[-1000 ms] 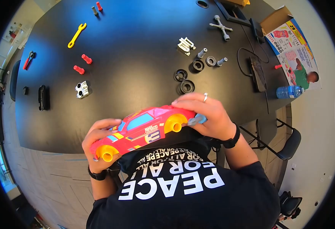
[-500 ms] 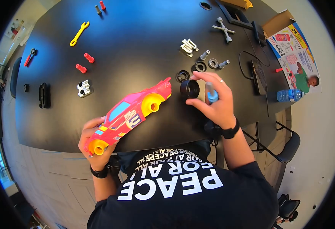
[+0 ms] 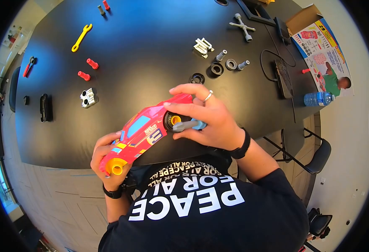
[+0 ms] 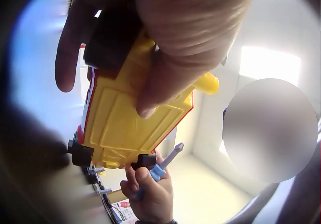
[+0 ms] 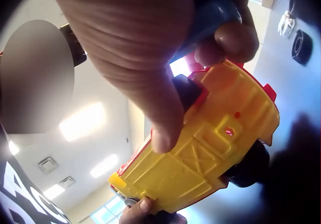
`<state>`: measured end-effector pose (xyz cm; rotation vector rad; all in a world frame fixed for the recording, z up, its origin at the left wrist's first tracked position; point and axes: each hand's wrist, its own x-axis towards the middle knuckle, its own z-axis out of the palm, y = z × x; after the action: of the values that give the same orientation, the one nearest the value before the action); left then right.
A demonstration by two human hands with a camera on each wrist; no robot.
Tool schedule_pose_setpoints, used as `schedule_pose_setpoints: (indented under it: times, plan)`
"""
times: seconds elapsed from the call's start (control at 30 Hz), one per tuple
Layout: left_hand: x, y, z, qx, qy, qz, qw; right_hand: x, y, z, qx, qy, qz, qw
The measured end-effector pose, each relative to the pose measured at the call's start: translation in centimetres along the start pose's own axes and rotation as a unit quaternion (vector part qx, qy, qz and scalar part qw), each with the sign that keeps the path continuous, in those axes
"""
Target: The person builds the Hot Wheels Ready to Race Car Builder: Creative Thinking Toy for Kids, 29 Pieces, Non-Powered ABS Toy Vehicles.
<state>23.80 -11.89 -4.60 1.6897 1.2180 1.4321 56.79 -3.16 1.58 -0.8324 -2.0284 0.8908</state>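
Observation:
A red toy car (image 3: pixel 136 140) with a yellow underside (image 4: pixel 123 118) is held tilted over the table edge. My left hand (image 3: pixel 104 157) grips its front end, thumb pressed on the underside, beside a bare yellow hub (image 3: pixel 117 169). Around the rear hub (image 3: pixel 175 120) sits a black tire (image 3: pixel 167 123). My right hand (image 3: pixel 218 119) is at that tire, fingers over the car's rear and thumb below. Tucked in the same hand is a toy screwdriver (image 4: pixel 157 172) with a blue handle and grey shaft. Another black wheel (image 5: pixel 251 165) shows on the car's other side.
Black tires (image 3: pixel 217 69), grey pegs (image 3: pixel 221 55) and a silver engine piece (image 3: pixel 203 47) lie beyond my right hand. Red pegs (image 3: pixel 84 76), a silver part (image 3: pixel 88 98) and a yellow wrench (image 3: pixel 82 38) are at left. A water bottle (image 3: pixel 317 99) stands at right.
My right hand took a black tire from the table and brought it left onto the car's rear hub, keeping the screwdriver. The left hand still grips the front end.

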Motion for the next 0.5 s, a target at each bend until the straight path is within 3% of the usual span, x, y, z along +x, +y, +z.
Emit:
schedule_pose_setpoints:
  times: [0.07,0.13,0.2,0.27,0.5]
  plan:
    - [-0.2,0.0,-0.3,0.026,-0.003,-0.001,1.0,0.2,-0.2,0.1,-0.004,0.002,-0.01,1.0]
    - [-0.3,0.1,-0.3,0.032,0.013,-0.004,0.999,0.5,-0.5,-1.0,-0.059,0.062,0.026,0.996]
    - [-0.4,0.2,-0.3,0.037,0.03,-0.007,0.999,0.0,2.7,-2.3,-0.155,0.102,0.024,0.982]
    - [-0.5,0.2,-0.5,0.041,0.04,-0.016,0.998,-0.2,4.1,-3.3,-0.233,0.123,0.084,0.961]
    - [-0.1,0.1,-0.4,0.038,0.042,-0.013,0.998,0.8,6.6,-2.7,-0.259,0.013,0.16,0.953]
